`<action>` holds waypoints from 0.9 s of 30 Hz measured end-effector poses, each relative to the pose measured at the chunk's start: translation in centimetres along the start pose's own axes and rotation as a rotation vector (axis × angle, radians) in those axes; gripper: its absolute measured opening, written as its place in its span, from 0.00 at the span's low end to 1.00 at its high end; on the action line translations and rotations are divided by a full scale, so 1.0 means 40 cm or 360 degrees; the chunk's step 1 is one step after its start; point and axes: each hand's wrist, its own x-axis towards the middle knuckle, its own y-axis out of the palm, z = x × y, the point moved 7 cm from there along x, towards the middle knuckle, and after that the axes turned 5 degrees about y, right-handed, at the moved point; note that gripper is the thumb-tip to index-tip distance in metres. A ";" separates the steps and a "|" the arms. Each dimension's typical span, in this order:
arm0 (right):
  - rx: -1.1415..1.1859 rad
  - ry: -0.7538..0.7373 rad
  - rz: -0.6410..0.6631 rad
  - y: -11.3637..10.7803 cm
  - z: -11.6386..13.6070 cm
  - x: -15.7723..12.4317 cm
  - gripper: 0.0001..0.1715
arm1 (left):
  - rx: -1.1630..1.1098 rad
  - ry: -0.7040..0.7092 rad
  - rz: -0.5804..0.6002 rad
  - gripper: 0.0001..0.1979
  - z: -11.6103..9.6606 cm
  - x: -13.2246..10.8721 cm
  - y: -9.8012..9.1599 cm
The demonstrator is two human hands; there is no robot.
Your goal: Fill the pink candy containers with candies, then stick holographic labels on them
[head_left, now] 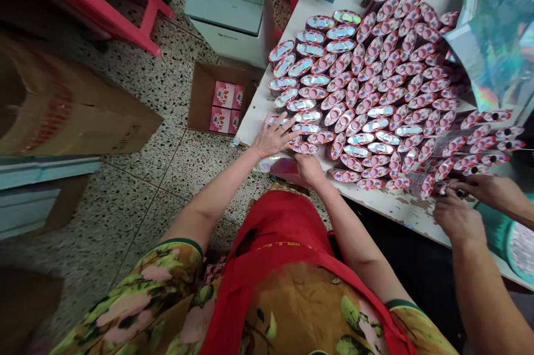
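Many upright pink-and-red oval packs stand packed together on the white table. Some have pink knobs on top, others shiny silver oval tops. My left hand is open, fingers spread, lying over the packs at the table's left front corner. Just right of it, my right hand is closed at the front edge, below the nearest packs. Between my hands and the red apron, a shiny pinkish sheet or pouch lies at the edge, close to my right fingers. What those fingers grip is hidden.
Another person's hands work at the packs on the right, beside a green tub. Iridescent film sheets lie at the back right. On the floor are an open carton with pink boxes, a pale bin and a red stool.
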 end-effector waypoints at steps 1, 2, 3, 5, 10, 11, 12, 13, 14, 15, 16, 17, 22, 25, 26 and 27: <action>0.0011 -0.0015 -0.0010 -0.004 0.003 0.008 0.19 | -0.0014 -0.0016 0.0047 0.31 0.011 0.007 -0.012; 0.0022 -0.0026 -0.0017 -0.007 0.005 0.012 0.19 | -0.0015 -0.0018 0.0093 0.30 0.018 0.013 -0.022; 0.0039 -0.0032 -0.0016 -0.009 0.006 0.013 0.19 | -0.0004 -0.0007 0.0129 0.30 0.018 0.015 -0.031; 0.0100 -0.0030 -0.0014 -0.013 0.004 0.003 0.19 | 0.0037 0.0018 0.0130 0.32 0.004 0.007 -0.047; 0.0365 0.0005 -0.0043 -0.046 -0.024 -0.091 0.17 | 0.0065 -0.0119 -0.0122 0.34 -0.093 -0.093 -0.073; 0.0424 -0.0004 -0.0058 -0.061 -0.034 -0.119 0.16 | 0.0025 -0.0118 -0.0074 0.31 -0.122 -0.117 -0.063; 0.0481 -0.0009 -0.0079 -0.079 -0.049 -0.148 0.16 | -0.0025 -0.0123 0.0010 0.26 -0.148 -0.138 -0.050; 0.0542 -0.0003 -0.0104 -0.100 -0.067 -0.179 0.15 | -0.0080 -0.0148 0.0106 0.20 -0.169 -0.155 -0.037; 0.0615 0.0021 -0.0133 -0.122 -0.090 -0.211 0.14 | -0.0133 -0.0202 0.0185 0.15 -0.184 -0.170 -0.027; 0.0709 0.0067 -0.0170 -0.145 -0.118 -0.243 0.13 | -0.0180 -0.0278 0.0233 0.11 -0.194 -0.179 -0.024; 0.0822 0.0132 -0.0216 -0.170 -0.149 -0.274 0.14 | -0.0227 -0.0353 0.0250 0.10 -0.202 -0.183 -0.026; 0.0946 0.0205 -0.0269 -0.196 -0.182 -0.304 0.16 | -0.0277 -0.0413 0.0246 0.11 -0.212 -0.182 -0.032; 0.1203 0.0437 -0.0536 -0.332 -0.329 -0.384 0.27 | -0.0593 -0.0462 0.0178 0.10 -0.277 -0.094 -0.066; 0.1113 0.0508 -0.0632 -0.406 -0.422 -0.359 0.26 | -0.0702 -0.0571 0.0035 0.10 -0.276 -0.002 -0.064; 0.1107 0.0530 -0.0632 -0.424 -0.459 -0.341 0.25 | -0.0745 -0.0618 -0.0029 0.11 -0.268 0.030 -0.059; 0.1115 0.0553 -0.0621 -0.440 -0.497 -0.321 0.25 | -0.0804 -0.0651 -0.0093 0.11 -0.260 0.064 -0.052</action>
